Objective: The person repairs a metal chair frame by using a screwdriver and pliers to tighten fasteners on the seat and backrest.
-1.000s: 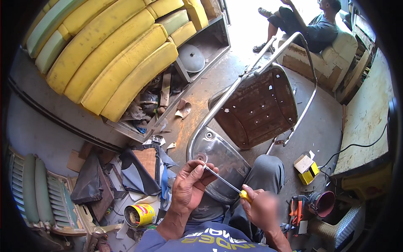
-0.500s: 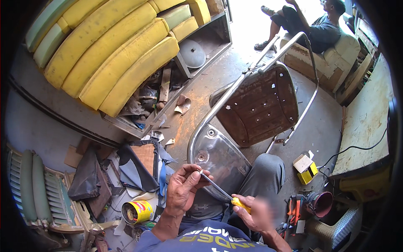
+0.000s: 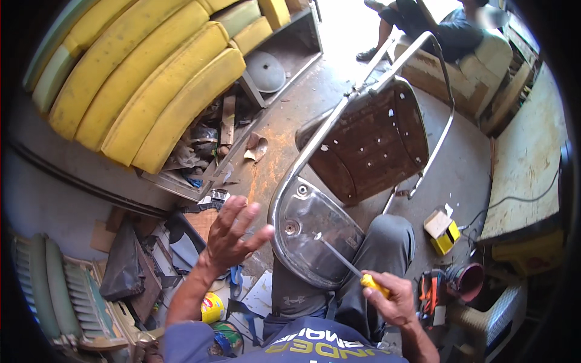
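My right hand (image 3: 393, 299) is closed round the yellow handle of a screwdriver (image 3: 341, 258). The shaft slants up and left over the shiny curved metal panel (image 3: 321, 209) of a chair, and a small white bit sits at its tip. To the left of that panel, my left hand (image 3: 233, 236) is raised with its fingers spread and nothing in it. The chair's bent tubular frame (image 3: 330, 133) leans away from my legs, the panel resting against my lap. Farther off, the rusty underside of its seat (image 3: 372, 148) shows, dotted with holes.
Long yellow foam pads (image 3: 187, 109) lie stacked at the upper left. A yellow box (image 3: 446, 239), orange-handled pliers (image 3: 430, 294) and a dark red round container (image 3: 465, 280) lie to my right. A yellow can (image 3: 212, 307) stands at my left. Another person (image 3: 417, 27) sits at the far right.
My left hand has let go of the screwdriver's tip, moved up and left and opened. My right hand has shifted right with the screwdriver. The view has moved slightly.
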Demonstrator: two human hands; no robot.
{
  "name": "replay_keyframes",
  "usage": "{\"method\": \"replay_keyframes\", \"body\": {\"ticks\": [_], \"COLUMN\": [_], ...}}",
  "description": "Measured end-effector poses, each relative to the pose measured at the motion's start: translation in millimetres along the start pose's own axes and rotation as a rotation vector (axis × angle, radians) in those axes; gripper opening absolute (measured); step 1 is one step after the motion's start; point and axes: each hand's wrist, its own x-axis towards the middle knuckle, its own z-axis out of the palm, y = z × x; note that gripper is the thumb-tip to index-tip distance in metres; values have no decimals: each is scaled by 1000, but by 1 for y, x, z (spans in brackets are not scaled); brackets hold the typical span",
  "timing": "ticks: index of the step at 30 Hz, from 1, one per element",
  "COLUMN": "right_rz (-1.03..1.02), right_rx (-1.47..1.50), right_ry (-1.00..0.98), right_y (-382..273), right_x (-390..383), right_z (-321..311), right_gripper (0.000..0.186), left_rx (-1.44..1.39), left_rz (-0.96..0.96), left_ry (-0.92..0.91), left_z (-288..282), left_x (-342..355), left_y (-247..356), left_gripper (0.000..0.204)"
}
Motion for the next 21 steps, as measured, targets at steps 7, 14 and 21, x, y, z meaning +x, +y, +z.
{"method": "replay_keyframes", "body": {"ticks": [7, 14, 21], "right_rz": [43, 95, 105], "right_rx": [-12, -31, -235], "right_ry": [87, 75, -18], "right_y": [-4, -6, -30], "right_x": [-6, -9, 1], "right_z": [9, 26, 17], "right_gripper": [36, 36, 39], "left_rx": [-239, -321, -377], "left_rz": [524, 451, 394], "left_ry": [-137, 86, 178], "left_z": [55, 80, 91], "left_x": [34, 18, 16], "left_y": [-45, -36, -28], "left_gripper": [28, 21, 20]}}
